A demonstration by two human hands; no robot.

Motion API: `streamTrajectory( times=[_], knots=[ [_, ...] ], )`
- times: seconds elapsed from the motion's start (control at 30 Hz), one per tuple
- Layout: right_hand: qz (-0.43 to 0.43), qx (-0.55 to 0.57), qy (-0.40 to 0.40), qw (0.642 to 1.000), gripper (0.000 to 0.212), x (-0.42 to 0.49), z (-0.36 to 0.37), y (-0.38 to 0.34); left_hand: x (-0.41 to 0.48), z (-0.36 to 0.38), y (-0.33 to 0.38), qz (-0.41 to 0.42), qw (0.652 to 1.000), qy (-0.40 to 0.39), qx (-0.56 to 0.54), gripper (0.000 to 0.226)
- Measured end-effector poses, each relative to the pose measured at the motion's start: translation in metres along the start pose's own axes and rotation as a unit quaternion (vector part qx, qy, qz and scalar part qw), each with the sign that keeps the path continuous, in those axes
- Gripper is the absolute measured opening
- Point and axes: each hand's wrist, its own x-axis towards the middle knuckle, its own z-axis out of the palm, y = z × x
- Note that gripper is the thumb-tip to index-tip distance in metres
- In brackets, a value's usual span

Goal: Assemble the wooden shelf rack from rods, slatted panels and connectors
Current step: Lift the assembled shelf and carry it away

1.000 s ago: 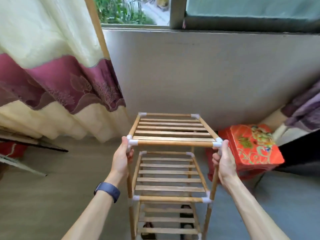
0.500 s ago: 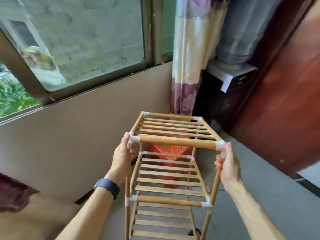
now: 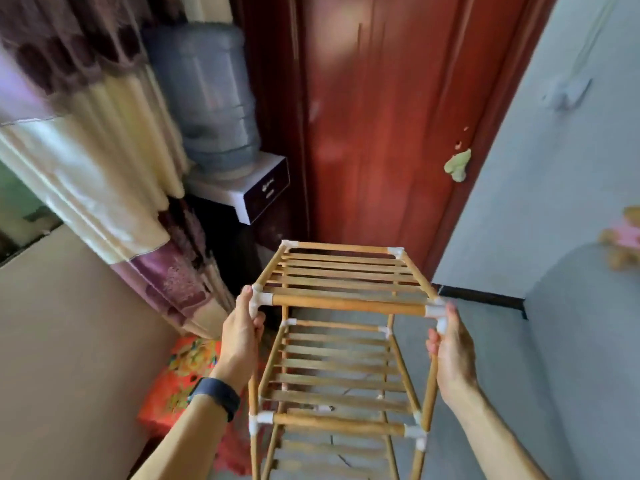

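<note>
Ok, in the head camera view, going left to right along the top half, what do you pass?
Curtain → water bottle on the dispenser → red door → grey wall.

Both arms reach forward, nearly straight. The left hand (image 3: 240, 336) is closed in a grip, thumb pointing up, a dark band (image 3: 217, 396) on its wrist. The right hand (image 3: 452, 351) is closed likewise, fingers curled inward

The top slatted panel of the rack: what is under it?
Under the top slatted panel sits a second slatted panel, then a third one partly cut off by the frame edge. Grey floor shows between slats. The rack's feet are out of view.
</note>
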Motion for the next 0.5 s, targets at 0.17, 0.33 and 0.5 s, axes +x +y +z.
streamTrajectory(
  times=[0.17, 0.33, 0.5],
  knots=[
    [0.052, 0.018, 0.073, 0.996, 0.044, 0.065, -0.05, -0.025, 0.033, 0.111, 0.0, -0.034, 0.995, -0.076, 0.052, 0.044],
    [0.052, 0.052, 0.16, 0.984, 0.049, 0.119, -0.1, -0.044, 0.06, 0.209, -0.011, -0.059, 0.978, -0.185, 0.075, 0.047],
    [0.051, 0.084, 0.222, 0.97, 0.042, 0.188, -0.141, -0.059, 0.096, 0.31, -0.032, -0.083, 0.968, -0.219, 0.085, 0.043]
  ],
)
